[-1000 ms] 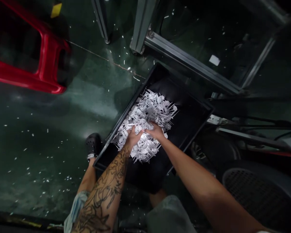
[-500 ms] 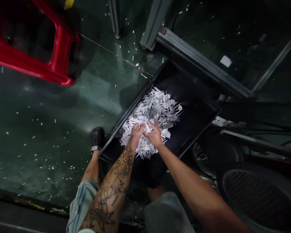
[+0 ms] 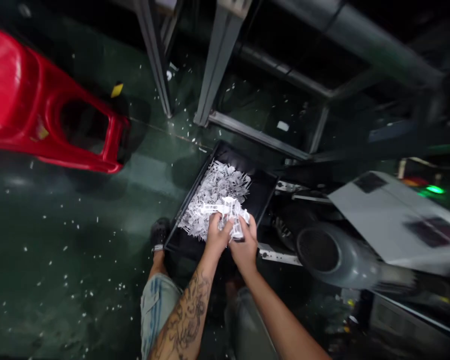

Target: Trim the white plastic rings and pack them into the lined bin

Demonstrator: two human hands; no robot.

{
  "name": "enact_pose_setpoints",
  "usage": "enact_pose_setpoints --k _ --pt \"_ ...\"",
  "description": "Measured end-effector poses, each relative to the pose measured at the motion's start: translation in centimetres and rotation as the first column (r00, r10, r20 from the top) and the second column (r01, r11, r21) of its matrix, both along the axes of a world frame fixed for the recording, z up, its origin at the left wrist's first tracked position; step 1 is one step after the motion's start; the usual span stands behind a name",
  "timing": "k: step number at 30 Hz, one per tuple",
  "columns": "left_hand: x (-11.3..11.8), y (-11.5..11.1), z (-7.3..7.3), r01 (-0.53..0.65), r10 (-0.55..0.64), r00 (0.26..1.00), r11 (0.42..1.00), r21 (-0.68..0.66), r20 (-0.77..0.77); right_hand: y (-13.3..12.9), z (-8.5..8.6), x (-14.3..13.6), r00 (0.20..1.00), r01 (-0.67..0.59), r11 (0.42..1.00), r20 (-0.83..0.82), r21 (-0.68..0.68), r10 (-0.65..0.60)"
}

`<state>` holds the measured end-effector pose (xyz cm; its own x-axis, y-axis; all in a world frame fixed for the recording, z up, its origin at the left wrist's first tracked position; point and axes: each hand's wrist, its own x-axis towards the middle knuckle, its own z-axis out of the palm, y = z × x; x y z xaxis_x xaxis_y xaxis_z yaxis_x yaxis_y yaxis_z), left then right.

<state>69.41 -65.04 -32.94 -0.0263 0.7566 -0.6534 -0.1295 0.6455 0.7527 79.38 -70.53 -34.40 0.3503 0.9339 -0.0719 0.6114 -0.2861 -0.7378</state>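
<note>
A black tray stands on the floor in front of me, with a heap of small white plastic pieces with thin prongs along its left side. Above the near part of the heap, both hands hold a bunch of white plastic pieces between them. My left hand closes on the bunch from the left, thumb toward the middle. My right hand curls around its right side. How many pieces are in the bunch cannot be told.
A red plastic stool stands at the left. Metal frame legs rise beyond the tray. A grey rounded machine part and a light grey panel are at the right. White scraps lie scattered over the green floor.
My hands have lifted a bunch of white plastic pieces up from the heap, toward me. The view has tilted upward, showing more of the frame and the machine at right.
</note>
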Motion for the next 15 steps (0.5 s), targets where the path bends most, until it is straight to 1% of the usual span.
enact_pose_setpoints --k 1,3,4,6,8,11,13,15 --pt "-0.2 0.5 2.9 0.037 -0.038 0.999 0.998 0.059 0.014 0.2 2.9 -0.3 0.999 0.031 0.998 0.021 0.053 -0.032" --pt "-0.7 1.9 9.4 0.111 -0.12 0.992 0.977 0.184 0.039 1.0 9.3 -1.0 0.993 0.091 0.981 0.059 0.172 -0.103" --pt "-0.8 2.7 12.9 0.146 -0.163 0.985 0.958 0.248 0.05 1.5 12.7 -1.3 0.987 0.117 0.964 0.077 0.238 -0.139" --pt "-0.9 4.5 20.4 0.21 -0.251 0.966 0.904 0.373 0.066 2.8 20.1 -1.7 0.972 0.155 0.911 0.107 0.383 -0.211" --pt "-0.6 6.4 28.3 0.255 -0.334 0.939 0.833 0.492 0.078 4.3 27.8 -1.7 0.949 0.174 0.833 0.135 0.525 -0.284" --pt "0.8 9.0 40.3 0.27 -0.435 0.894 0.712 0.648 0.106 6.7 40.0 -1.1 0.901 0.168 0.696 0.179 0.698 -0.396" --pt "2.3 10.6 48.1 0.251 -0.506 0.85 0.629 0.736 0.144 8.0 48.0 -0.1 0.861 0.144 0.607 0.205 0.781 -0.467" --pt "4.4 11.9 55.7 0.219 -0.585 0.789 0.55 0.806 0.185 8.9 55.8 1.4 0.815 0.122 0.532 0.222 0.838 -0.536"
